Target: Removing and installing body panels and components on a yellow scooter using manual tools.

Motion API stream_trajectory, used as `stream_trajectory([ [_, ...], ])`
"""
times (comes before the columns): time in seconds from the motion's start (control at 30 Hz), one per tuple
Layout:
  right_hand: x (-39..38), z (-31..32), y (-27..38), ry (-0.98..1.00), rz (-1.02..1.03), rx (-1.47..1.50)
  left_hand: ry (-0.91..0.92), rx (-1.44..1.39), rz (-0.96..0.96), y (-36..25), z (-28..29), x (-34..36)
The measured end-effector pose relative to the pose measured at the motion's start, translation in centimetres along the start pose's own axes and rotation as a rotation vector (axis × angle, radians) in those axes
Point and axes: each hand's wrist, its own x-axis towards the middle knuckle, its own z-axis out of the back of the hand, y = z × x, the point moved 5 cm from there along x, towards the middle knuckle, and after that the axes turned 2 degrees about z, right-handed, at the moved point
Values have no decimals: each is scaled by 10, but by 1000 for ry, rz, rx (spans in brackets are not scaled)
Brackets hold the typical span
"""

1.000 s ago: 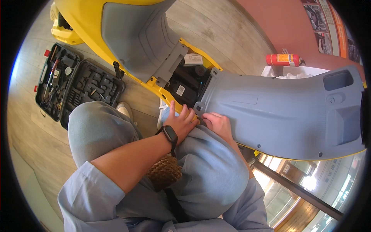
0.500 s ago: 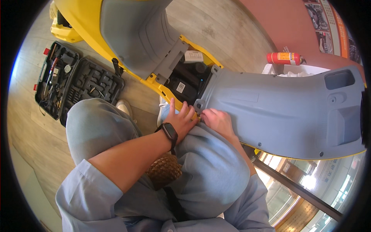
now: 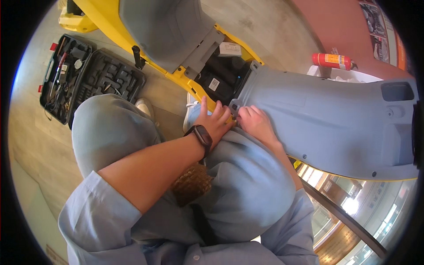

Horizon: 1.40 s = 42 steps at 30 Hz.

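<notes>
- Through the head view, my only feed, I have both bare hands close together, just beside each other, at the near corner where a yellow frame (image 3: 191,86) meets a long grey panel (image 3: 309,119).
- My left hand (image 3: 215,125), with a dark watch (image 3: 203,134) on its wrist, lies against the yellow edge with its fingers fanned; its thumb is hidden, so I cannot tell whether it grips anything.
- My right hand (image 3: 255,123) is at the panel's near corner, fingers curled in and bunched together; whatever may sit between the fingertips is hidden from me, so I cannot tell if it is pinching something.
- The grey panel stretches from that corner to the right side of my picture, with a recess near its far end.
- Beyond my left hand I see an open dark compartment (image 3: 221,66) inside the yellow frame, with a white-topped box (image 3: 230,49) at its far side.
- A moulded grey shell (image 3: 168,31) rises from the frame at the top.
- On the floor to my left lies an open black tool case (image 3: 115,72), tools in its left half.
- Past the panel, a red extinguisher (image 3: 332,61) lies on its side by a white container (image 3: 353,76).
</notes>
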Motion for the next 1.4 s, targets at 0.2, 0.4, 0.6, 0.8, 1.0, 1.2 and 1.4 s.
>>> stream_trajectory([
  [0.2, 0, -3, 2, 83, 39, -113, 40, 26, 21, 1, -1, 2],
  [0.4, -2, 2, 2, -16, -4, -122, 23, 39, 14, 1, -12, 0],
  [0.6, -2, -5, 2, 167, -55, -173, 16, 38, 34, 2, -8, -1],
  [0.8, 0, 3, -1, -24, 1, -156, -5, 40, 17, 1, -10, 1],
  [1.0, 0, 1, 7, 143, -39, -181, -23, 26, 29, 1, -10, 0],
  [1.2, 0, 2, 1, 7, 17, -125, 27, 26, 19, 2, -7, 0],
  [1.4, 2, -4, 4, 165, -11, -169, 40, 35, 17, 2, -8, 0],
])
